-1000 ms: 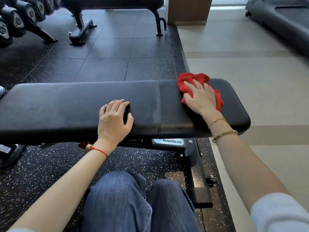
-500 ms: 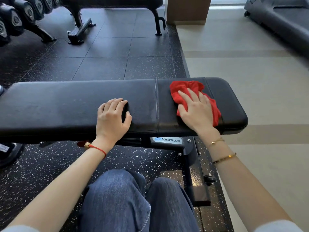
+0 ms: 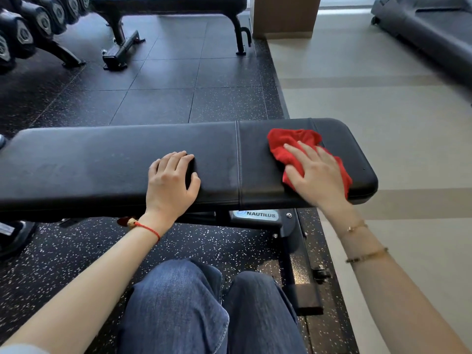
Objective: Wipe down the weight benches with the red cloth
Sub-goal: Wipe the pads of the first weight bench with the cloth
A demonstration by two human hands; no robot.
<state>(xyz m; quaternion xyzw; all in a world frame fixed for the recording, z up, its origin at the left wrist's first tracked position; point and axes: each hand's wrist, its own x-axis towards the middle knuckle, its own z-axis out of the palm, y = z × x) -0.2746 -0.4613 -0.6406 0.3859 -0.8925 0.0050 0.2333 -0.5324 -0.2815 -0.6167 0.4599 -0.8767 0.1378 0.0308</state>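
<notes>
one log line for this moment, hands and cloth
step: wiping near bench | right hand: flat on red cloth, seat pad | left hand: resting on bench | far bench: untouched

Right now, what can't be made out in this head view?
- Red cloth: the part under the right hand is hidden.
- Near bench: left end cut off by the frame edge; whether it is clean is unreadable.
- Far bench: top cut off by the upper edge.
- Dumbbells: markings too small.
</notes>
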